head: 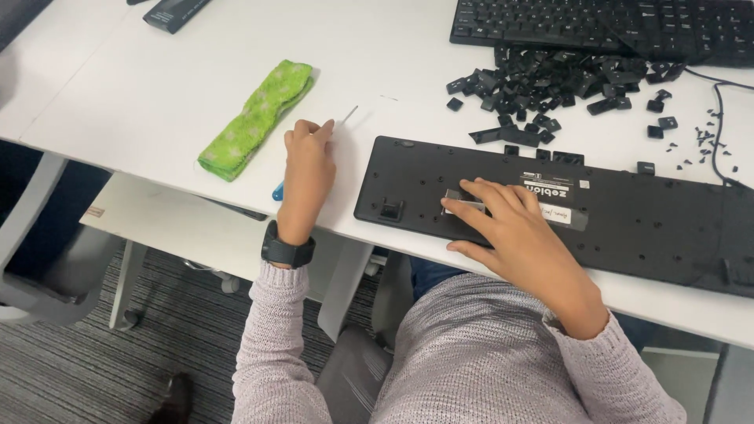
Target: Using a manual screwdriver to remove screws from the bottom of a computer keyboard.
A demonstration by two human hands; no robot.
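— What lies under the right hand's fingers [481, 198]?
— An overturned keyboard [628, 224] on the counter [141, 102]. Beyond those fingers, a heap of loose keycaps [550, 86], and behind the heap a second keyboard [605, 27].
— And by the left hand's fingers [308, 135]?
— They rest on a screwdriver [345, 116], its tip pointing past them. A folded cloth [255, 118] lies just left of them, the overturned keyboard to their right.

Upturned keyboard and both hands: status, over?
Left hand grips screwdriver on table. Right hand flat on upturned keyboard. Loose keycaps piled behind.
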